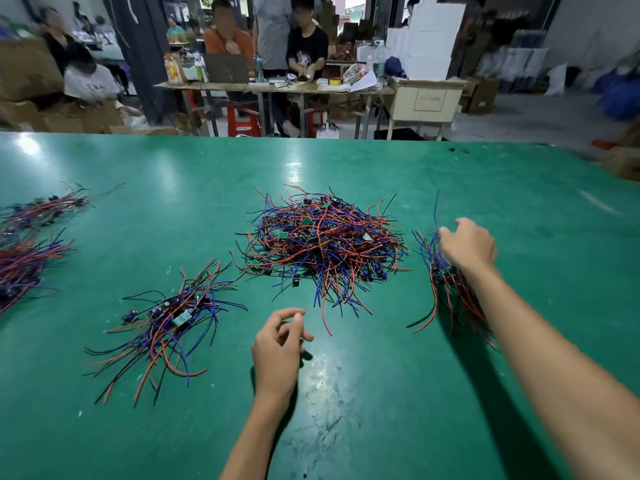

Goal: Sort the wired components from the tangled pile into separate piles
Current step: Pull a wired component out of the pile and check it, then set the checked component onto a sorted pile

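Note:
The tangled pile (322, 240) of red, blue and black wires with small green circuit boards lies mid-table. A smaller sorted pile (173, 317) sits to the front left. Another pile (446, 282) lies at the right, partly under my right forearm. My right hand (467, 247) hovers over that pile's far end, fingers curled down onto a wired component (439, 209) whose blue wires stick out beyond the fingertips. My left hand (278, 344) hangs above bare table in front of the tangled pile, its fingers loosely curled and holding nothing.
Two more wire bundles (27, 251) lie at the far left edge of the green table (381, 393). Beyond the table's far edge, people sit at a cluttered bench (270, 86) among cardboard boxes.

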### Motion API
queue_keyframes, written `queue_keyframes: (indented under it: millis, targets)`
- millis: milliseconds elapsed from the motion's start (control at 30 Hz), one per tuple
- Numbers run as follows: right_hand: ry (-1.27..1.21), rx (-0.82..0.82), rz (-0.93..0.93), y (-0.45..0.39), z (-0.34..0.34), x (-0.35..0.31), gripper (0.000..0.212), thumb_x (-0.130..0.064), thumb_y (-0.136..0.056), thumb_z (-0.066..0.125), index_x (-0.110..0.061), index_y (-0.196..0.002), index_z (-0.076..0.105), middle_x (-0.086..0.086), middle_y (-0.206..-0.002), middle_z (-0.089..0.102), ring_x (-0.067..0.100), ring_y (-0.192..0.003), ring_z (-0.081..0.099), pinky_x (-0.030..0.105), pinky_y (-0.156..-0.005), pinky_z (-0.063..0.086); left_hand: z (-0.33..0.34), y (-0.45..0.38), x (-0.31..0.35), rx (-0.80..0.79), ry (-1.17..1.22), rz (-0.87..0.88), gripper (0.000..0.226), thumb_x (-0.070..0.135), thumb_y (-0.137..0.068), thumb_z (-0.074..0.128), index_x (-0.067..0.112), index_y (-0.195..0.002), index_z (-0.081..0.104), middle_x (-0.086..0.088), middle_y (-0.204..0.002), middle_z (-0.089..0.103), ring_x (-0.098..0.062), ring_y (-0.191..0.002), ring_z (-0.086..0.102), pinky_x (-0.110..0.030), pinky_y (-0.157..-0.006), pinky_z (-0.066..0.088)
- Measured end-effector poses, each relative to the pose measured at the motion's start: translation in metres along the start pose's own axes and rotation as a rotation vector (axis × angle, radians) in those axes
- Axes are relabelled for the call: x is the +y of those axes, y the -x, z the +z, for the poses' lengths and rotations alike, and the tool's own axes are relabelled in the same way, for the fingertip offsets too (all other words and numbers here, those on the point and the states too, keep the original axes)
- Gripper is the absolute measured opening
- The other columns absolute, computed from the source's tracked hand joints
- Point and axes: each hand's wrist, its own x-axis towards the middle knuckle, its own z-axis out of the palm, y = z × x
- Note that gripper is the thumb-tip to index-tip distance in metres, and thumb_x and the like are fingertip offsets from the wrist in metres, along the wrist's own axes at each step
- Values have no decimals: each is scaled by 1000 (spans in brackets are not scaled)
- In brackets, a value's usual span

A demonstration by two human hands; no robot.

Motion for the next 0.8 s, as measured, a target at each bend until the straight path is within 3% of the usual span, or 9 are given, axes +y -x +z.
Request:
queue_keyframes:
  millis: [67,133,233,333,433,633,800]
  targets:
    - [167,-53,-15,4,4,1,38,-27,-93,59,-7,-125,62,23,-128,63,41,-121,58,42,-98,47,1,2,-1,-9,-12,12,16,22,-99,62,34,-92,71,-6,-68,70,-14,-54,54,-32,-50,50]
    - [122,-59,-171,27,24,-3,30,-21,-90,60,-19,-119,68,14,-119,69,34,-114,63,41,-94,50,2,0,-2,-2,-14,17,17,22,-99,62,34,-92,72,-6,-67,69,-13,-54,54,-33,-50,50]
    - [8,-176,-292,68,64,-6,23,-32,-94,63,-29,-115,71,-1,-101,74,25,-97,68,34,-83,53,3,-1,-3,-14,-39,30,19,20,-98,62,34,-91,72,-6,-65,69,-13,-55,56,-37,-52,54]
    - [-63,-170,-269,86,91,-5,32,-35,-97,63,-28,-128,65,2,-102,64,26,-96,63,33,-77,48,2,1,-4,-37,-70,49,22,19,-98,62,36,-88,71,-5,-64,69,-12,-56,57,-28,-52,52]
    - [-110,-51,-244,93,104,-1,25,-33,-97,65,-22,-119,71,5,-105,62,25,-101,57,33,-77,43,1,0,-5,-39,-88,44,22,19,-98,63,37,-88,71,-4,-64,69,-13,-57,57,-28,-53,50]
    - [-283,-63,-262,100,101,10,8,-24,-96,68,-20,-102,67,0,-101,71,24,-98,62,35,-81,49,2,0,-7,-49,-81,50,19,20,-98,62,34,-90,72,-4,-64,68,-12,-57,57,-40,-58,59]
    - [-361,-1,-173,112,93,18,22,-20,-97,65,-18,-119,67,2,-107,71,18,-80,61,28,-79,38,2,0,-6,-59,-104,35,14,25,-96,63,33,-89,72,-3,-64,69,-29,-65,62,-54,-66,59]
